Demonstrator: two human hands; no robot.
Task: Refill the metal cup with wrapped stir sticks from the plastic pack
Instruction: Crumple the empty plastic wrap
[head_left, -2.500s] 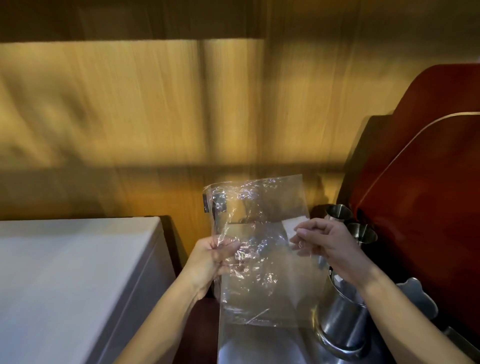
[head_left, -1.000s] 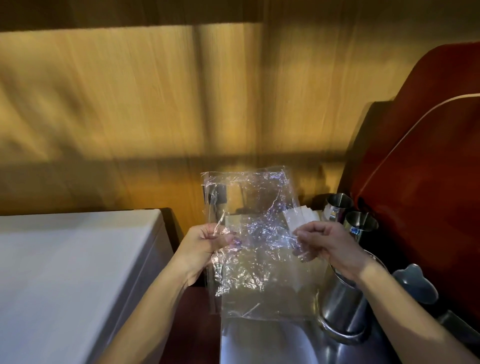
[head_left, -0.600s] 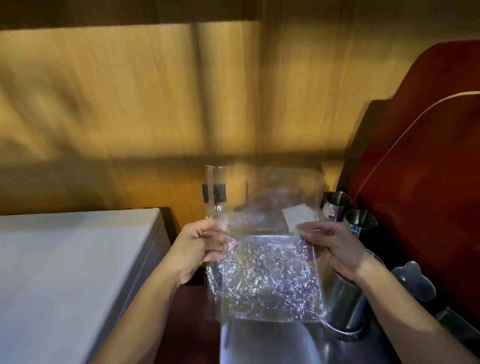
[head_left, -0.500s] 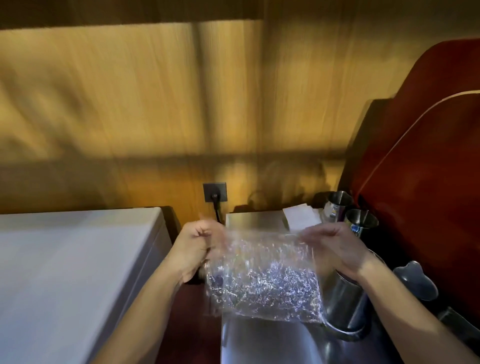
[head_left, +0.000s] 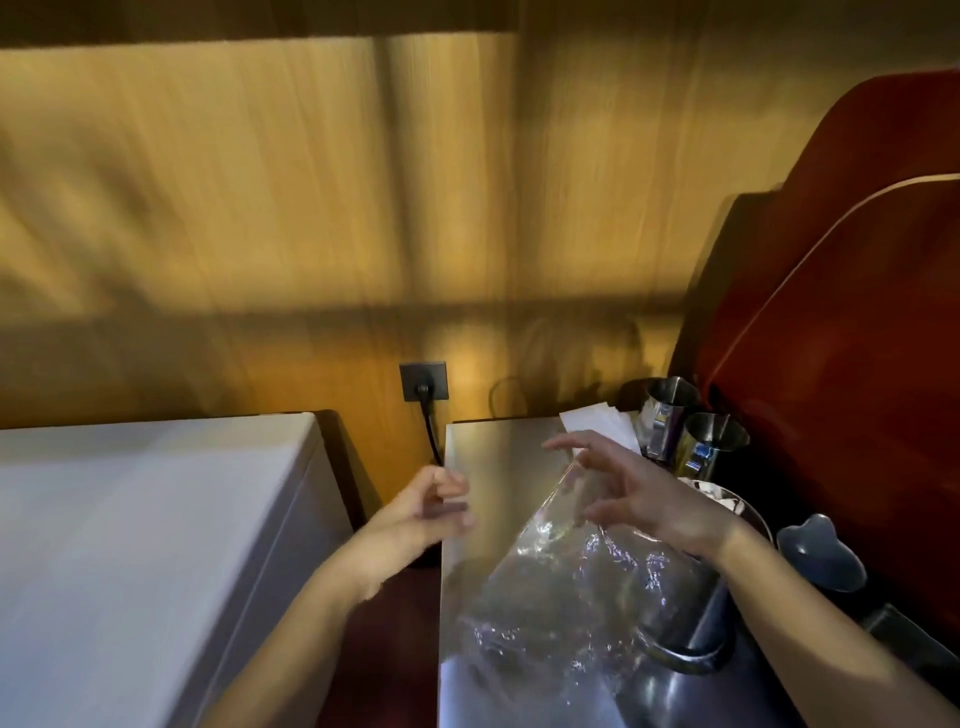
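The crumpled plastic pack (head_left: 566, 587) lay below the open right hand (head_left: 639, 493); the left hand (head_left: 421, 514), loosely curled and empty, hovered off the worktop's (head_left: 498, 467) left edge.

The plastic pack (head_left: 566, 587) is a clear, crinkled film bag that looks empty, slanting over the steel worktop (head_left: 493, 467) with its upper corner under my right hand (head_left: 639, 499). The metal cup (head_left: 696, 618) stands upright just right of it, largely hidden behind the film and my wrist, white wrapped stir sticks (head_left: 714, 493) showing at its rim.
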